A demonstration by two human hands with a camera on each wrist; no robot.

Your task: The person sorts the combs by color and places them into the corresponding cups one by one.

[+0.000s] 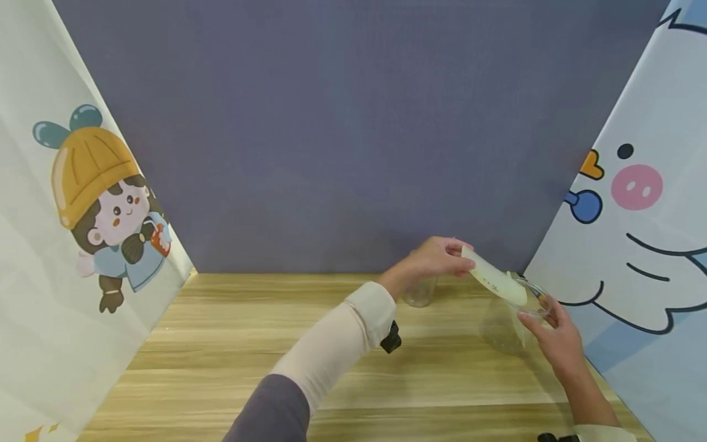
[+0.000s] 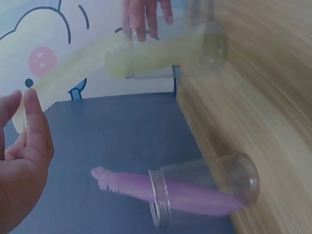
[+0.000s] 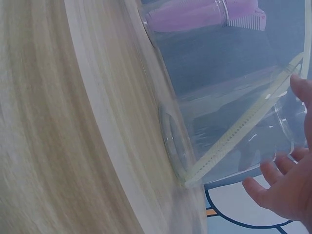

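Note:
My left hand (image 1: 437,256) pinches one end of a pale yellow comb (image 1: 491,279) between thumb and fingers. The comb slants down to the right, its far end at the mouth of a clear jar (image 1: 499,331). At that jar's rim, my right hand (image 1: 559,341) grips with thumb and fingers apart around it. Inside the jar, a second pale yellow comb (image 3: 243,124) leans diagonally in the right wrist view. Teeth show along the lower edge of the held comb in the left wrist view.
Behind my left wrist stands another clear jar (image 1: 420,294), partly hidden in the head view. A purple comb (image 2: 195,195) leans in it, its end above the rim. A grey back panel (image 1: 331,135) and printed side panels (image 1: 624,245) border the wood-grain table (image 1: 237,344).

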